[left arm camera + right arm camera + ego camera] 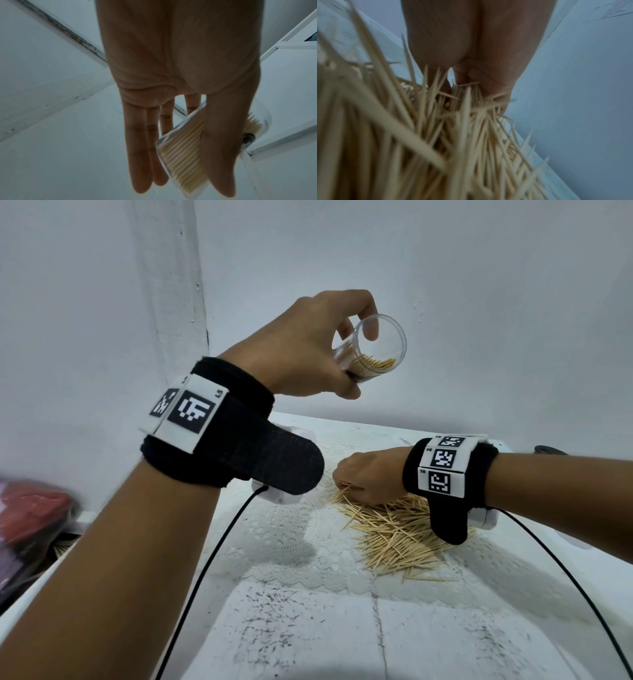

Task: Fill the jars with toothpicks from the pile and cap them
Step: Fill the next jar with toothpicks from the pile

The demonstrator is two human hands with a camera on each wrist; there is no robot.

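My left hand (322, 344) holds a clear plastic jar (375, 349) up in the air, tilted with its open mouth toward me. Toothpicks lie packed along the jar's lower side (183, 151), with my thumb across the jar wall. On the table below, my right hand (368, 474) is down in the far left end of the toothpick pile (397, 534), fingers curled into the sticks. In the right wrist view the fingers (494, 86) are buried among the toothpicks (453, 128), so their tips are hidden.
A white lace cloth (284, 539) covers the table's far half, with bare speckled white tabletop (308, 635) nearer me. White walls close the back and left. Reddish bagged items (30, 515) lie off the table's left edge. Black cables (219, 549) hang from both wristbands.
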